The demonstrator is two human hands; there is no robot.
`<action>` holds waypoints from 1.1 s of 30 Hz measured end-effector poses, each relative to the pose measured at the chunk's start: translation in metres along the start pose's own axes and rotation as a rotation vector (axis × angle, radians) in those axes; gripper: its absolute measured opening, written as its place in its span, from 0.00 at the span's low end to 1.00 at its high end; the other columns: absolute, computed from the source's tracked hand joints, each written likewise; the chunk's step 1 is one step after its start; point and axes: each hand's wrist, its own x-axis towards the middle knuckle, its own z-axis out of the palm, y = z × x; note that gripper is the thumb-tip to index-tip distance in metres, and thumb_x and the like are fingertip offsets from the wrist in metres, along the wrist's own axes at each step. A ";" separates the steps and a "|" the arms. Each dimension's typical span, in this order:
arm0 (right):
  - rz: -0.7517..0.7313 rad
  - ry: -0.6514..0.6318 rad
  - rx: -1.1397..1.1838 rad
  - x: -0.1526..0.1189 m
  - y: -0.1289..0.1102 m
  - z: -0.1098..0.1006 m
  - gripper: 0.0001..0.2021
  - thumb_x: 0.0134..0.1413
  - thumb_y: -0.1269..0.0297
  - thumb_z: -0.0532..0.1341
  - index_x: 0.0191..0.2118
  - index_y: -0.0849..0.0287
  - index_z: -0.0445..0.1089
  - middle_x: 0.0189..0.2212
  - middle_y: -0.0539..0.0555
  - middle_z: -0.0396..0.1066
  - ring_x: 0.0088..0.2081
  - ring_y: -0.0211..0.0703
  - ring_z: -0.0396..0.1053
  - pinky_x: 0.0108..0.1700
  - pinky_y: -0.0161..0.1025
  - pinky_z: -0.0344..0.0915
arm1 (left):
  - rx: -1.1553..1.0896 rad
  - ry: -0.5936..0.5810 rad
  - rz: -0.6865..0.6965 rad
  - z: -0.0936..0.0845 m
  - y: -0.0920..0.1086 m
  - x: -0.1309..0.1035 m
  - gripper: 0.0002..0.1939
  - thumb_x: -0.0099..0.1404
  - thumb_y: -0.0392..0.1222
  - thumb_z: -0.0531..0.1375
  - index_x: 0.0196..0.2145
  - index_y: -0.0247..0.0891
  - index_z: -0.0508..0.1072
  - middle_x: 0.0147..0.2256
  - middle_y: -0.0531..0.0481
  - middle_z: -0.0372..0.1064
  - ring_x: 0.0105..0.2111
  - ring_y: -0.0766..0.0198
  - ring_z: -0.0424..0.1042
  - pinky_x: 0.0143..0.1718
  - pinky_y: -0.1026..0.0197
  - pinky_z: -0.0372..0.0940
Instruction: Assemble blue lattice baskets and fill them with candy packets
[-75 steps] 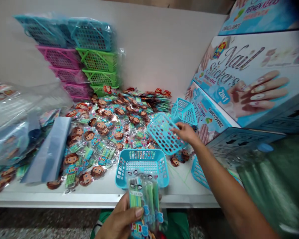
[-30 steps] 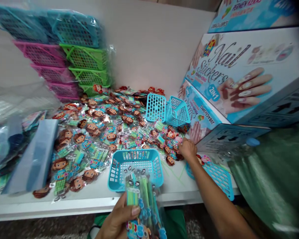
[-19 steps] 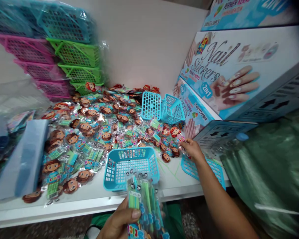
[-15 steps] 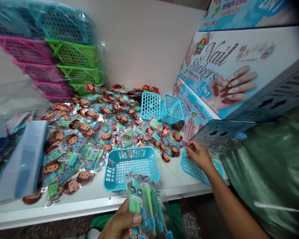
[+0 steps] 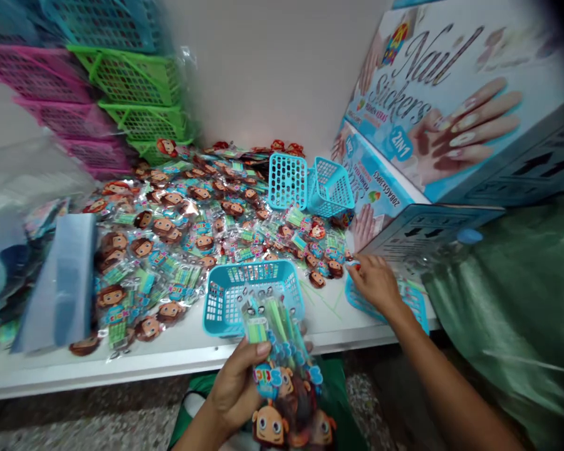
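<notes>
My left hand (image 5: 242, 376) grips a fanned bunch of candy stick packets (image 5: 279, 332), clear sachets with green sticks and a cartoon head at the lower end. The packets' upper ends overlap the near rim of a blue plastic basket (image 5: 211, 307) on the table. My right hand (image 5: 376, 282) is at the right, above a flat blue perforated plastic piece (image 5: 420, 310). Its fingers are pinched together at a small red and white thing, too small to name. Loose packets (image 5: 336, 266) lie just left of these fingertips.
Many similar packets (image 5: 164, 232) are heaped across the table (image 5: 136, 369). Two small blue baskets (image 5: 331, 188) stand behind. Stacked green (image 5: 126, 75) and pink baskets (image 5: 42, 75) rise at left. Nail sticker boxes (image 5: 432, 106) and a green sack (image 5: 507, 282) border the right.
The view has shifted, showing more of the floor. My left hand has brought the packets higher, over the basket's rim, with their cartoon heads now visible. My right hand stays near the flat blue piece.
</notes>
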 end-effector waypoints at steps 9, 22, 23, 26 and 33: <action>-0.058 -0.695 1.039 -0.065 -0.119 -0.053 0.18 0.60 0.51 0.55 0.29 0.60 0.69 0.25 0.48 0.64 0.29 0.36 0.60 0.32 0.32 0.56 | 0.004 0.051 0.070 0.009 0.001 -0.002 0.25 0.54 0.31 0.64 0.51 0.35 0.70 0.37 0.46 0.77 0.40 0.54 0.76 0.48 0.50 0.68; 0.255 -0.345 1.153 -0.088 -0.116 -0.037 0.17 0.59 0.48 0.54 0.32 0.59 0.66 0.22 0.46 0.56 0.26 0.36 0.54 0.29 0.32 0.54 | 0.006 0.060 0.017 0.012 -0.009 -0.002 0.25 0.54 0.30 0.63 0.51 0.35 0.69 0.35 0.45 0.77 0.41 0.52 0.76 0.47 0.49 0.67; 0.219 -0.340 1.119 -0.089 -0.119 -0.038 0.17 0.60 0.49 0.54 0.34 0.58 0.67 0.23 0.46 0.58 0.26 0.36 0.56 0.29 0.32 0.55 | 0.037 0.063 0.015 0.012 -0.010 -0.002 0.24 0.55 0.30 0.63 0.51 0.35 0.69 0.36 0.45 0.77 0.40 0.52 0.76 0.47 0.49 0.68; 0.075 -0.356 0.945 -0.073 -0.113 -0.037 0.20 0.62 0.49 0.50 0.34 0.58 0.70 0.24 0.48 0.65 0.28 0.38 0.62 0.31 0.32 0.59 | 0.109 0.119 0.001 0.011 -0.009 -0.004 0.23 0.56 0.31 0.63 0.50 0.34 0.69 0.35 0.45 0.77 0.37 0.54 0.77 0.44 0.50 0.69; 0.393 -0.087 0.252 0.047 -0.041 0.016 0.20 0.55 0.53 0.58 0.47 0.63 0.69 0.44 0.64 0.71 0.48 0.54 0.67 0.48 0.43 0.61 | 0.099 0.209 0.027 0.010 -0.004 -0.010 0.31 0.53 0.30 0.65 0.55 0.37 0.65 0.38 0.45 0.76 0.40 0.53 0.76 0.44 0.52 0.70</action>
